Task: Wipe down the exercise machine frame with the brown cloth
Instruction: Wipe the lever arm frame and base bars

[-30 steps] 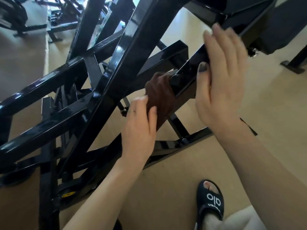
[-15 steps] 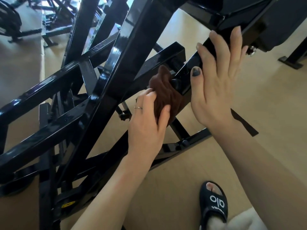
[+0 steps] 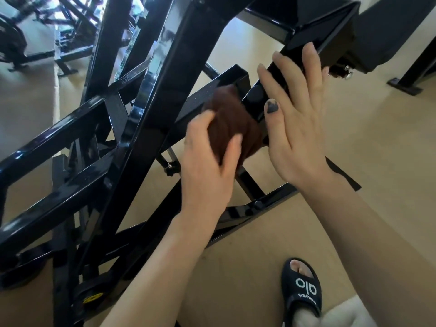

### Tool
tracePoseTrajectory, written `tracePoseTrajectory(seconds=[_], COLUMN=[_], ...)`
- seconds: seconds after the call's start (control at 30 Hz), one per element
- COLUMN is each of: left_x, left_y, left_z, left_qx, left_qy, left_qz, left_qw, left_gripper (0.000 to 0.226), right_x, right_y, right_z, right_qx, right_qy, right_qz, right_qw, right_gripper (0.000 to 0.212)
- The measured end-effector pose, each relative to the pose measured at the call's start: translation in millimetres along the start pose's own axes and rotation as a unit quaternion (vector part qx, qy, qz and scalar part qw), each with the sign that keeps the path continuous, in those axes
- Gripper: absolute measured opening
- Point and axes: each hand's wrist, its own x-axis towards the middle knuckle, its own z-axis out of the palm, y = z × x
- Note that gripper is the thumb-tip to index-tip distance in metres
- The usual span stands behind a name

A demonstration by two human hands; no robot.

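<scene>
Crowded with glossy black bars of the machine frame [image 3: 151, 95], crossing at steep angles from lower left to upper right and blocking most of the tan floor [image 3: 377, 161] behind. Brown cloth [image 3: 232, 123] bunched into a wad near the middle, pressed against the underside of a slanted bar just below a round black cap on that bar. Left hand [image 3: 207, 166] curled round the cloth from below, thumb on its right side and the other digits wrapped over its left, slightly blurred. Right hand [image 3: 299, 128] laid flat on the same slanted bar just beside the cloth, digits straight and spread, pointing up the bar, thumb with a dark painted nail resting along the bar's edge close to the cloth. Above the right hand, a boxy black housing [image 3: 330, 27] joined to the bar, with a small silver knob [image 3: 348, 75] poking out at its lower right. Under the hands, a thinner cross strut [image 3: 247, 208] running down toward the floor. Yellow sticker [image 3: 93, 297] low on the frame at the bottom left. Black slide sandal [image 3: 303, 293] with white lettering on a foot at the bottom right, a pale trouser leg [image 3: 339, 315] just behind it. More dark gym equipment [image 3: 14, 41] in the far upper left, well apart. No containers visible anywhere.
</scene>
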Motion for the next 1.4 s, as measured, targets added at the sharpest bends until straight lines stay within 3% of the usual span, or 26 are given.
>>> tracePoseTrajectory(seconds=[0.23, 0.63, 0.73, 0.83, 0.97, 1.13, 1.2, 1.3, 1.4], left_x=[37.8, 26.0, 29.8, 42.3, 63.3, 77.1, 70.3, 51.0, 47.8], left_y=[14.0, -3.7, 1.4, 3.6, -3.7, -5.0, 3.5, 22.6, 38.9], left_z=[0.1, -4.8, 0.1, 3.7, 4.6, 14.3, 16.4, 16.0, 22.0], left_qx=[0.041, 0.08, 0.043, -0.04, -0.102, -0.054, -0.082, -0.092, -0.03], left_qy=[-0.091, -0.088, -0.058, -0.046, -0.088, -0.086, -0.05, 0.02, -0.007], left_qz=[0.059, 0.147, 0.101, -0.025, -0.161, -0.225, -0.189, -0.067, 0.03], left_qw=[0.993, 0.982, 0.992, 0.998, 0.978, 0.969, 0.977, 0.993, 0.999], left_gripper=[0.046, 0.028, 0.022, 0.017, 0.023, 0.018, 0.015, 0.012, 0.014], right_x=[2.8, 2.2, 2.1, 2.6, 3.3, 2.7, 1.4, 6.2, 16.4], right_y=[1.8, 1.6, 0.3, -2.5, -5.7, -4.7, -5.0, -4.8, 6.4], right_z=[-13.2, -3.4, -2.6, -2.3, 1.2, -4.3, -9.6, -19.9, -33.1], right_qx=[0.021, 0.032, 0.038, 0.048, 0.048, 0.047, 0.062, 0.091, 0.113], right_qy=[-0.005, -0.008, 0.001, 0.014, 0.02, -0.002, -0.008, 0.019, 0.097], right_qz=[0.007, 0.009, 0.015, 0.025, 0.034, 0.033, 0.041, 0.057, 0.116], right_qw=[1.0, 0.999, 0.999, 0.998, 0.998, 0.998, 0.997, 0.994, 0.982], right_gripper=[0.049, 0.047, 0.047, 0.047, 0.046, 0.047, 0.048, 0.05, 0.051])
